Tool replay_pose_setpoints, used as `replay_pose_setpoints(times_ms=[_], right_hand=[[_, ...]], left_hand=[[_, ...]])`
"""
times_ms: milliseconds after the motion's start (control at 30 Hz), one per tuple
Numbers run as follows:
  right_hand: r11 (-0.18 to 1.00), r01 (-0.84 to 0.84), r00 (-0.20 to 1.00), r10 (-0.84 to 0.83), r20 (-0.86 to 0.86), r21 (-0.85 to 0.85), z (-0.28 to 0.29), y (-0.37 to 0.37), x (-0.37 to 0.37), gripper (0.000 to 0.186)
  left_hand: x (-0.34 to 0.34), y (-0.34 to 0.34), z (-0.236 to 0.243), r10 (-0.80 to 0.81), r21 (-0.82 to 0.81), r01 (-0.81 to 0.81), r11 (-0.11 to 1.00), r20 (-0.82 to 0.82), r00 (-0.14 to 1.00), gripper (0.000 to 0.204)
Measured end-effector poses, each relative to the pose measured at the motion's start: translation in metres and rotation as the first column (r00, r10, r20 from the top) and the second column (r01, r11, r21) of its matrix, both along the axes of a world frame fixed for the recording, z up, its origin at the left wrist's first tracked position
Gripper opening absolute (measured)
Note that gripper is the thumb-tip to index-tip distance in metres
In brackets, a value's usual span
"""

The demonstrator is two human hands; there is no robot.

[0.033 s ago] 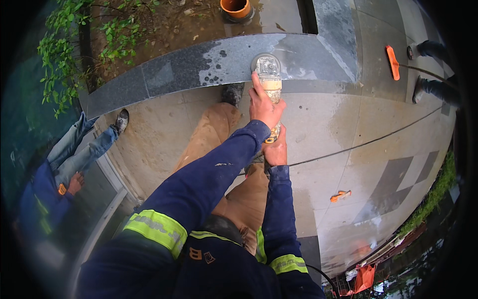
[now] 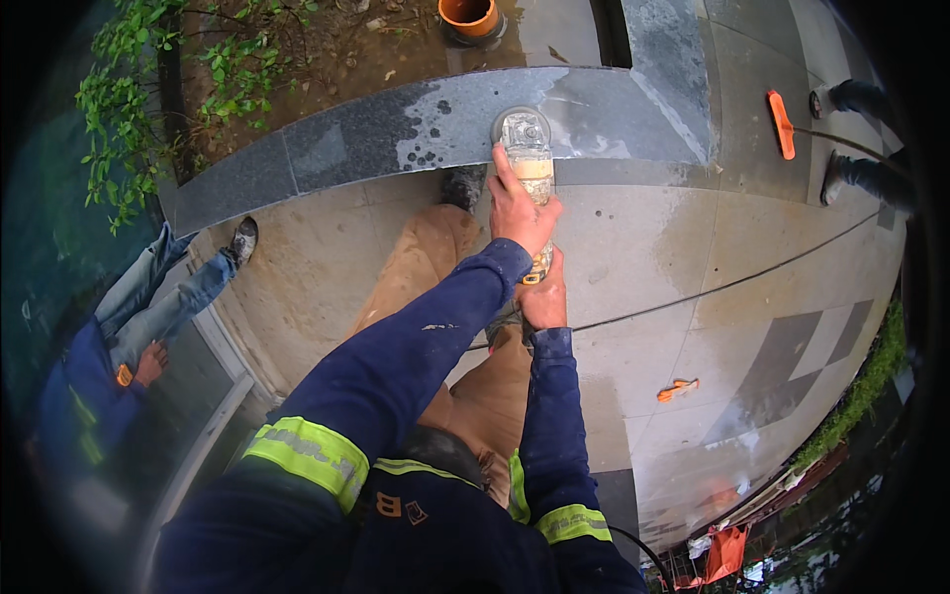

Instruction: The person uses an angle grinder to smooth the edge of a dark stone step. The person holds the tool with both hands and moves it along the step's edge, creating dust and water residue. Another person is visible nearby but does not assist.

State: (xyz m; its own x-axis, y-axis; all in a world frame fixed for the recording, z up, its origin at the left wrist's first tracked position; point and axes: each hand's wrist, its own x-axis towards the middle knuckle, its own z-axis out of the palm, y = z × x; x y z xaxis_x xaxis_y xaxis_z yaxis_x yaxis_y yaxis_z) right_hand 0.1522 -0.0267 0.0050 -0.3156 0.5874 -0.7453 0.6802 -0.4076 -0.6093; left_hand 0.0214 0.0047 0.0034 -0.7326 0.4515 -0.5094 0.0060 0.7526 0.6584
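An angle grinder (image 2: 529,139), coated in pale slurry, lies with its round disc on the grey stone coping (image 2: 346,129) of a planter wall. Across the middle of its body, my left hand (image 2: 522,213) is closed, one finger stretched forward along the tool's side. Closer to me, my right hand (image 2: 543,297) grips the rear end, where a bit of yellow casing shows. Wet, pale smears lie on the stone to the right of the disc. Dark round spots and a whitish patch mark it on the left. The disc's underside is hidden.
A black cable (image 2: 732,275) crosses the tiled floor. Orange gloves (image 2: 678,390) lie at right, and an orange broom head (image 2: 781,125) stands near another person's legs (image 2: 871,178). Beyond the coping are muddy soil, an orange pipe (image 2: 469,15) and a leafy shrub (image 2: 237,79). Glass at left reflects a person.
The grinder has slid slightly to the left along the coping, and both my hands have moved with it. My grip looks the same.
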Motion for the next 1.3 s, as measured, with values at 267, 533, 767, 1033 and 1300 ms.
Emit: replay_pose_setpoints(times_ms=[267, 533, 767, 1033, 1300], right_hand=[[0.999, 0.009, 1.000, -0.008, 0.028, -0.050, 0.014, -0.016, 0.013, 0.091], [0.999, -0.014, 0.998, 0.016, 0.057, -0.040, 0.011, 0.001, -0.002, 0.088], [0.998, 0.055, 0.998, -0.055, 0.020, -0.020, 0.013, 0.000, 0.015, 0.087], [1.000, -0.012, 0.999, 0.013, 0.031, -0.014, 0.010, -0.005, 0.001, 0.087], [0.999, 0.023, 0.998, -0.021, 0.060, -0.036, 0.007, -0.002, 0.001, 0.088]], left_hand=[[0.019, -0.019, -0.001, 0.008, -0.020, -0.010, 1.000, -0.092, 0.996, 0.112], [0.000, -0.003, 0.002, 0.020, 0.007, -0.020, 1.000, 0.023, 1.000, 0.114], [0.019, 0.000, 0.003, -0.018, 0.001, 0.018, 1.000, 0.031, 0.999, 0.113], [0.005, -0.009, -0.001, 0.005, -0.012, -0.006, 1.000, -0.039, 0.999, 0.114], [0.006, -0.004, -0.006, -0.021, 0.025, 0.022, 0.999, -0.051, 0.998, 0.113]])
